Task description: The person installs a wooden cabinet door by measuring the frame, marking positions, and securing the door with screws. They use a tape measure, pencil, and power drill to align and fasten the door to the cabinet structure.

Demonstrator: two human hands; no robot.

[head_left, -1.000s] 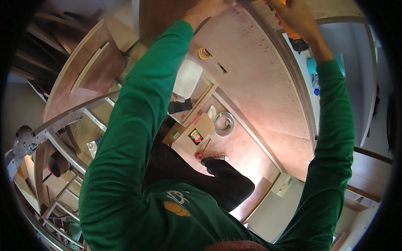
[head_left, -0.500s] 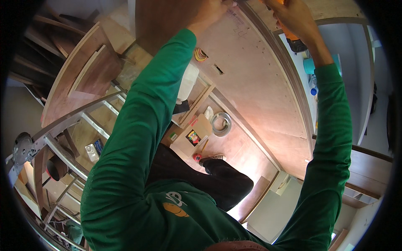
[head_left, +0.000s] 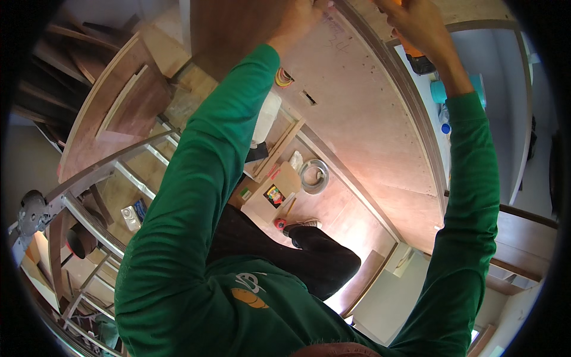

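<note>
My left hand (head_left: 299, 22) is raised to the top edge of the view, beside the wooden trim along a large plywood panel (head_left: 363, 113). Its fingers are mostly cut off, and whether they grip anything does not show. At the upper right, my right hand (head_left: 419, 27) is wrapped round the grip of an orange and black cordless drill (head_left: 410, 49). The drill's black base points down toward me, while its front end lies out of view. Pencil marks are on the panel near my left hand, and a small slot is cut lower down.
A metal ladder (head_left: 134, 175) stands at my left, near leaning wood boards (head_left: 107, 101). Below lie a coil of grey cable (head_left: 314, 177), a cardboard piece (head_left: 262, 205) and a red tape measure (head_left: 279, 224). A shelf at right holds a turquoise container (head_left: 439, 91) and a bottle (head_left: 445, 119).
</note>
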